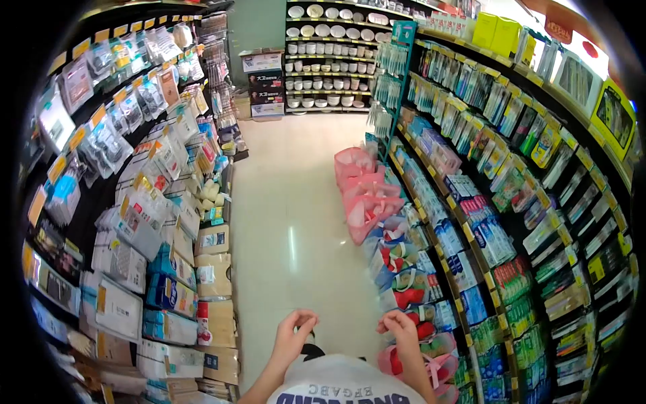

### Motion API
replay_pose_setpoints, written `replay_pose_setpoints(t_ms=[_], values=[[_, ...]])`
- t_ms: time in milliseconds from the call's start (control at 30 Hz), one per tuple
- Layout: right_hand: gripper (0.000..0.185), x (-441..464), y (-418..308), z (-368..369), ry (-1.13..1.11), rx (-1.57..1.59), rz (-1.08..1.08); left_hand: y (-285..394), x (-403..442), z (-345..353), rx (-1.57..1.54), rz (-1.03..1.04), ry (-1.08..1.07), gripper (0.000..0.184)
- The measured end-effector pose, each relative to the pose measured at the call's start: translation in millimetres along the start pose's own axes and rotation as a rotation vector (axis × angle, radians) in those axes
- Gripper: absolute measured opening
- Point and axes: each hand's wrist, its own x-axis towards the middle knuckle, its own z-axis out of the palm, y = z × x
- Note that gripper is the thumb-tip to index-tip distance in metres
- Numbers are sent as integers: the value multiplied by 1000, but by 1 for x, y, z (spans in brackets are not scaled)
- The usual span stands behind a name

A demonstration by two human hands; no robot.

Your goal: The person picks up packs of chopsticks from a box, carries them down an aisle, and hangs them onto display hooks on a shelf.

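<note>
My left hand [295, 330] is held in front of my white shirt [346, 380], over the pale floor, its fingers curled inward with a gap between thumb and fingers and nothing visible between them. On the other side my right hand [398, 324] is raised with bent fingers pressed close together; whether something small is inside is hidden. It is nearest to the gift bags with red items [408, 296] along the right shelf. Pink bags [367, 202] stand farther up that row.
Hanging packets fill the left shelf [145, 219], with cardboard boxes [214, 276] at its foot. Toothpaste boxes [491, 239] and toothbrushes line the right shelf. A tiled aisle [282, 182] runs to stacked cartons [264, 84] and a rack of bowls [330, 67].
</note>
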Motion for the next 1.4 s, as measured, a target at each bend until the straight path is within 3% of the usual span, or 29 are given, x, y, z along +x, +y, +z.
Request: replay_pose_setpoints(t_ms=[67, 167, 300, 400, 500, 633, 767, 900, 1100, 1167, 1267, 1400], values=[[11, 23, -12, 19, 7, -16, -31, 13, 32, -16, 3, -3, -3, 12], [12, 55, -34, 42, 51, -6, -136, 32, 77, -38, 101, 208, -9, 10], [12, 102, -40, 72, -6, 30, -148, 58, 121, -72, 153, 276, 43, 9], [11, 121, -39, 99, -88, 16, -161, 51, 147, -99, 148, 261, 41, 9], [10, 132, -44, 114, -15, 4, -140, 47, 159, -126, 117, 185, 92, 10], [10, 176, -92, 114, 177, -41, -318, 41, 158, -184, 188, 147, 289, 9], [9, 206, -80, 138, 173, 137, -386, 32, 154, -215, 85, 38, 478, 7], [8, 206, -64, 135, 160, 114, -310, 39, 149, -194, 12, 67, 573, 6], [10, 250, -58, 77, 224, 138, -216, 57, 174, -152, 35, 5, 536, 6], [10, 275, -59, 62, 204, 155, -186, 56, 189, -142, 44, 79, 565, 7], [10, 318, -80, 48, 144, 198, -188, 58, 214, -117, 38, 135, 644, 6], [10, 354, -93, 12, 161, 150, -266, 68, 264, -73, 117, 124, 564, 6]])
